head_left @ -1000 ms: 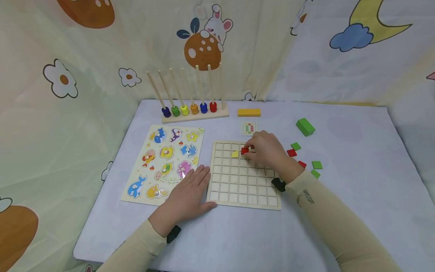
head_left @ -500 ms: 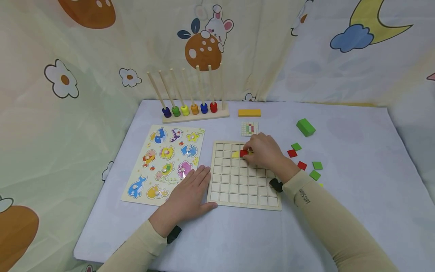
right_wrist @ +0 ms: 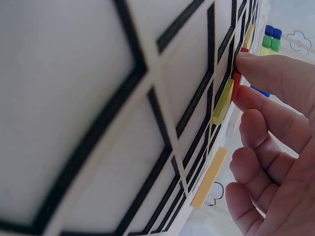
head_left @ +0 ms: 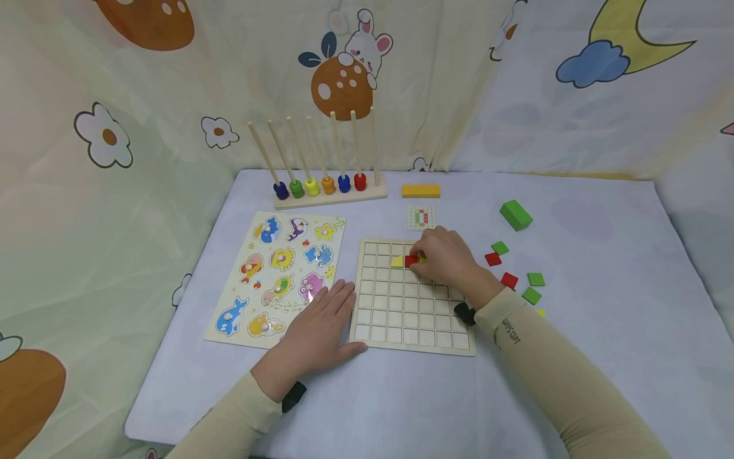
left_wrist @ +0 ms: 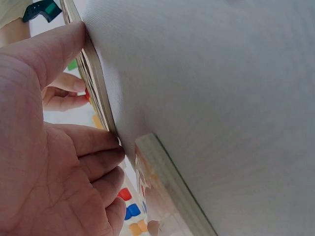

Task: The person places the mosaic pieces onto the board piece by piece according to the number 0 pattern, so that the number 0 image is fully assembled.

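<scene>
My right hand (head_left: 446, 258) pinches a red square tile (head_left: 410, 261) between thumb and forefinger, at a cell in the upper rows of the wooden grid board (head_left: 395, 301). One yellow tile (head_left: 397, 262) lies in the cell to its left. On its other side, a second yellow tile (right_wrist: 224, 103) shows in the right wrist view, mostly hidden by the hand in the head view. My left hand (head_left: 321, 325) lies with straight fingers between the board and the animal puzzle (head_left: 235, 293), its thumb and forefinger against the board's left edge in the left wrist view.
Loose red (head_left: 509, 281) and green tiles (head_left: 536, 279) lie right of the board. Behind it are a small pattern card (head_left: 421, 218), a yellow-orange block (head_left: 421, 191) and a peg rack (head_left: 332, 199) with coloured beads. A green block (head_left: 516, 215) stands at the back right.
The right hand has brought the red tile slightly left and down, into line between the two yellow tiles. The left hand has stayed in place.
</scene>
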The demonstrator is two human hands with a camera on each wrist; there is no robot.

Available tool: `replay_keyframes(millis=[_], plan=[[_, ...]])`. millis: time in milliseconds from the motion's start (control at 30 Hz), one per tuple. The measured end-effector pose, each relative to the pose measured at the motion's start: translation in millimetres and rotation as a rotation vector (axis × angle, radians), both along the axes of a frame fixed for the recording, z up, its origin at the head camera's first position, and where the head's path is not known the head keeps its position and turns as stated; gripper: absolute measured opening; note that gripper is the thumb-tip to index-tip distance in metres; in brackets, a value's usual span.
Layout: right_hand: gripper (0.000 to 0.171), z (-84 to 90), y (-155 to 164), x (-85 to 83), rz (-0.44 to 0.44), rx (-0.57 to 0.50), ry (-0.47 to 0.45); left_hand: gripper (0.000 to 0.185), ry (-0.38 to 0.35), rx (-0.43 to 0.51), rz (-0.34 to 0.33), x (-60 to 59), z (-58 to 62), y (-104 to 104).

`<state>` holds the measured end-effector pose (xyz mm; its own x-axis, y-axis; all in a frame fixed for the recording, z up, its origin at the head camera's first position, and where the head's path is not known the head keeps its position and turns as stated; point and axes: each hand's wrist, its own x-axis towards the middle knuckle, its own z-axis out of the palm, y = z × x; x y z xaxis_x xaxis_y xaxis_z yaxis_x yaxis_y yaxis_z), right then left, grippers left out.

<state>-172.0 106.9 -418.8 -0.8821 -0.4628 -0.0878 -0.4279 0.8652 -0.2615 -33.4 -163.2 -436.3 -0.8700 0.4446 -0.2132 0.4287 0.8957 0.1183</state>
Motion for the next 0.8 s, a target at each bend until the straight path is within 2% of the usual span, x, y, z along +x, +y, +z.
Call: replay_keyframes(millis=[433, 800], plan=[[0.033, -3.1, 2, 1.3, -0.024, -0.003, -0.025, 0.104, -0.003, -0.014, 0.01, 0.9, 0.1, 1], [0.03, 9.9, 13, 5.2, -0.095, -0.082, -0.009, 0.104, -0.005, -0.003, 0.007, 1.8, 2.1, 1]])
